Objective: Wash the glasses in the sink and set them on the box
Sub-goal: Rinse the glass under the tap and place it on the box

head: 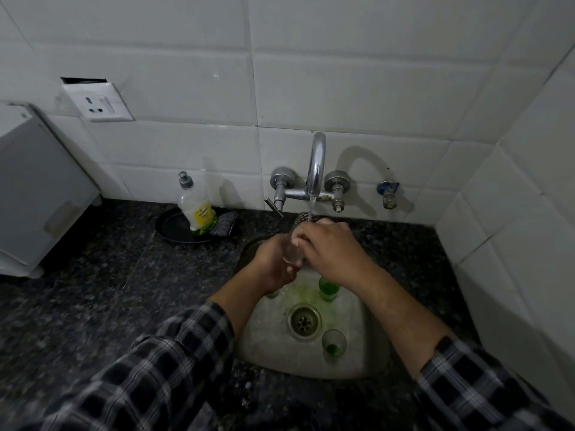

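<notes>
Glass, clear and wet, is what both hands hold: a small tumbler (pixel 292 255), tilted, caught between them under the stream of water (pixel 312 206) from the chrome tap (pixel 315 169). The left hand (pixel 273 262) has its grip clamped round the lower end. The right hand (pixel 329 250) has its grip closed over the upper part, fingers curled across the rim. Both hang over the steel sink (pixel 361 365).

Just below the right grip stands a green glass (pixel 327 287), upright on the sink floor. A second green glass (pixel 334 345) stands nearer the person, beside the drain (pixel 304 321) (green liquid pooled in its base). A third glass (pixel 273 294) peeps out beneath the left wrist, mostly hidden.

Left of the grips, on the dark stone table (pixel 93 290), a soap bottle (pixel 196 209) stands in a black dish (pixel 174 228). Further left is a white box (pixel 37 188).
</notes>
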